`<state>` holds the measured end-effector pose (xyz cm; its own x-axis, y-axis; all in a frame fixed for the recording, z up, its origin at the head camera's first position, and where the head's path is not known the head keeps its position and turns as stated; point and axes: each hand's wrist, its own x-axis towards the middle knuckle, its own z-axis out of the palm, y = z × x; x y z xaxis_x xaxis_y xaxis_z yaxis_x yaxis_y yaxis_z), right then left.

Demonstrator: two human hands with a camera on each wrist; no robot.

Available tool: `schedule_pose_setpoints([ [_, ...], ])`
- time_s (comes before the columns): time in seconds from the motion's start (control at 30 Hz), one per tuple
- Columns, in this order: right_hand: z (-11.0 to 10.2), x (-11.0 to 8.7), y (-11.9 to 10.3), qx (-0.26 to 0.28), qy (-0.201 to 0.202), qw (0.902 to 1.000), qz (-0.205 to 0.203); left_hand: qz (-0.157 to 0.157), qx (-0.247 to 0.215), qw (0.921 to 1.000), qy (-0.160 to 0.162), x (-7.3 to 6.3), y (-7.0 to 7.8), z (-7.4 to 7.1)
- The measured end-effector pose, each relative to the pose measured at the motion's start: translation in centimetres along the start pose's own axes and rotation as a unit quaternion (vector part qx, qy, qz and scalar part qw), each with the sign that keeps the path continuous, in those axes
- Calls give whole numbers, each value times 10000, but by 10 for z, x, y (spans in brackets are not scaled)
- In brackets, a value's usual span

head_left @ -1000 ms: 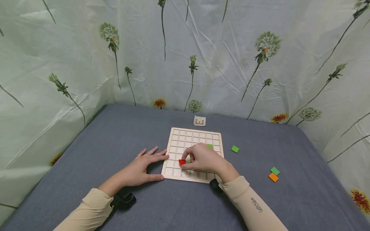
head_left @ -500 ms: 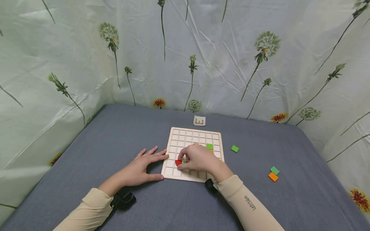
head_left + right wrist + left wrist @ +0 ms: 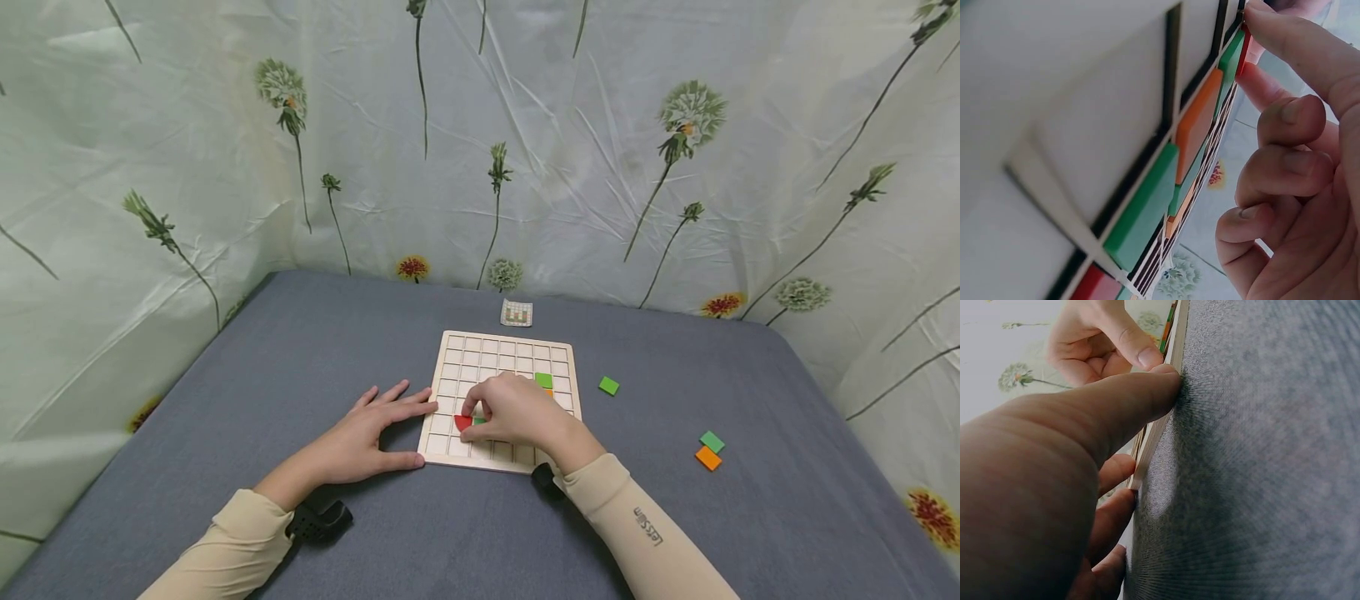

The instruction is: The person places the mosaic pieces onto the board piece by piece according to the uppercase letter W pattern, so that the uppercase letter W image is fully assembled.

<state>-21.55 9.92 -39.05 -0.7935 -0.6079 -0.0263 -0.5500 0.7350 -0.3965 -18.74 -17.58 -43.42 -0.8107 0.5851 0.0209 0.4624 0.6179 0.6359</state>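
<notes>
A wooden grid board (image 3: pixel 453 357) lies on the grey cloth. My right hand (image 3: pixel 528 412) pinches a small red tile (image 3: pixel 462 422) with a rounded edge between thumb and index finger, at a cell near the board's left side. Right beside it sits a green tile (image 3: pixel 1230 59), followed by an orange tile (image 3: pixel 1199 122) and another green one (image 3: pixel 1141 209) in the right wrist view. My left hand (image 3: pixel 360 437) lies spread at the board's left edge, thumb and fingertips touching the rim. Part of the grid is hidden under the right hand.
Behind the board lies a small printed card (image 3: pixel 517 313). To the right are a loose light green tile (image 3: pixel 609 386), a darker green tile (image 3: pixel 712 442) and an orange tile (image 3: pixel 708 458). A flower-printed curtain (image 3: pixel 585 125) rises behind the table.
My right hand has shifted slightly left with the red tile, then stayed nearly still over the last half second. An orange tile on the board came into view. The left hand has not moved.
</notes>
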Motion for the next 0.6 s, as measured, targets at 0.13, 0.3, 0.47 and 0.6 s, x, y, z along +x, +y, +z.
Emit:
schedule_pose_setpoints([
  [0.13,0,0,1,24,-33,10000,10,-8,-1,10000,11,0,-1,0],
  [0.3,-1,0,1,38,-58,10000,6,-27,3,10000,15,0,-1,1],
  [0.47,-2,-1,1,34,-51,10000,-49,-18,5,10000,39,0,-2,1],
  [0.6,-2,-1,2,28,-41,9999,-88,-17,9,10000,41,0,-2,2],
])
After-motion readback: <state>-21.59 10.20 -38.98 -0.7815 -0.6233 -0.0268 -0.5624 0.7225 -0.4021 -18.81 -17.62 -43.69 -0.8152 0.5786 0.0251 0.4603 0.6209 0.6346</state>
